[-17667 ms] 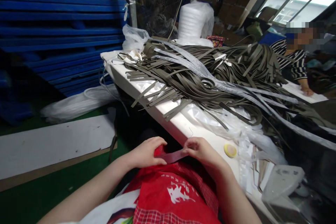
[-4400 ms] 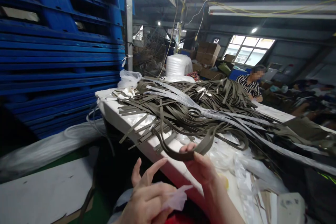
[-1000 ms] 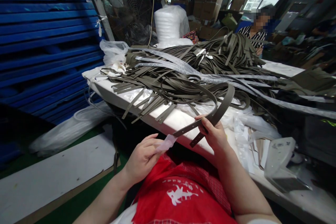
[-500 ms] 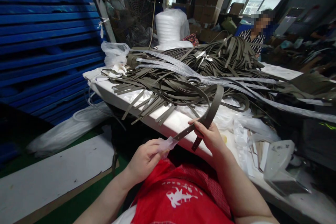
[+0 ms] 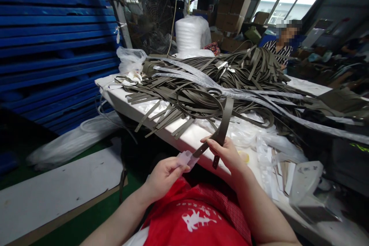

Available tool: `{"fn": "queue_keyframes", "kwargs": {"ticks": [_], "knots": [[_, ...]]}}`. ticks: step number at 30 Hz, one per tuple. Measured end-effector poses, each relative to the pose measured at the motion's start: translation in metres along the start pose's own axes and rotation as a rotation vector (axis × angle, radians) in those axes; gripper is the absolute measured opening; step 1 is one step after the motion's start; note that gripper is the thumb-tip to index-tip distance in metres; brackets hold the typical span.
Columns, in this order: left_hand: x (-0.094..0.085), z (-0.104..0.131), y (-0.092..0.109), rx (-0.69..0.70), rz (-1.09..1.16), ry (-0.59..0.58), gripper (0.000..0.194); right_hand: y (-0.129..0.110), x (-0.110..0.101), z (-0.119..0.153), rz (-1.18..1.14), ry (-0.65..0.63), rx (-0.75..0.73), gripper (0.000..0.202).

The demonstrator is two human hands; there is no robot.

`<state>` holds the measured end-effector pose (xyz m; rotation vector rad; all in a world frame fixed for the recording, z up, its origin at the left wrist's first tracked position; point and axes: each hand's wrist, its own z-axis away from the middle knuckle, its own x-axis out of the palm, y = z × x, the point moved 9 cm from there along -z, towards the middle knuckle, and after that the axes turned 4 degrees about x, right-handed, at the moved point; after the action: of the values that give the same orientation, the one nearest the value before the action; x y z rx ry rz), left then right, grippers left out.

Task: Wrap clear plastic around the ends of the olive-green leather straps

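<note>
So since the earlier frame, the loop of the strap (image 5: 226,123) above the right hand (image 5: 227,155) has swung left and looks narrower. Both hands have a closed grip: the right one is pinching the dark strap near its punched end, the left one (image 5: 165,177) has a soft plastic sleeve (image 5: 186,158) bunched between thumb and fingers. The strap tip is right at the sleeve, can't really tell how far inside. I'd call this step getting tip and sleeve together, and the move from here calls for a flat, lined-up strap and an open sleeve mouth, otherwise the thin plastic could snag or crumple imo.

The strap's other end dangles below the right hand, just in front of the white surface (image 5: 196,134). Further out there's a big heap of similar straps (image 5: 245,61) with pale strips (image 5: 201,77) across it, and a person (image 5: 278,52) in stripes at the far side.
</note>
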<state>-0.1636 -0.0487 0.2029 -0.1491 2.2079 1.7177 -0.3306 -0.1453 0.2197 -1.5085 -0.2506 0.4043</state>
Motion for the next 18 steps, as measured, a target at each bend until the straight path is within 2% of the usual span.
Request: {"fn": "queue_keyframes", "kwargs": {"ticks": [3, 7, 10, 15, 17, 18], "knots": [[0.0, -0.001, -0.002, -0.031, 0.037, 0.018, 0.026, -0.004, 0.007, 0.0, -0.006, -0.002, 0.036, 0.041], [0.002, -0.004, -0.004, -0.055, 0.082, 0.043, 0.028, -0.006, 0.023, -0.001, -0.022, -0.064, 0.049, 0.041], [0.001, -0.006, -0.009, -0.07, 0.077, 0.076, 0.03, 0.005, 0.041, -0.002, -0.05, -0.118, 0.045, 0.038], [-0.007, -0.008, -0.012, -0.053, 0.093, 0.176, 0.03, 0.035, 0.071, -0.001, 0.043, -0.2, 0.022, 0.042], [-0.01, -0.009, -0.012, -0.048, 0.096, 0.188, 0.03, 0.038, 0.07, -0.003, 0.007, -0.185, 0.018, 0.04], [-0.011, -0.009, -0.012, -0.047, 0.09, 0.183, 0.03, 0.037, 0.064, -0.005, -0.033, -0.136, 0.025, 0.04]]}}
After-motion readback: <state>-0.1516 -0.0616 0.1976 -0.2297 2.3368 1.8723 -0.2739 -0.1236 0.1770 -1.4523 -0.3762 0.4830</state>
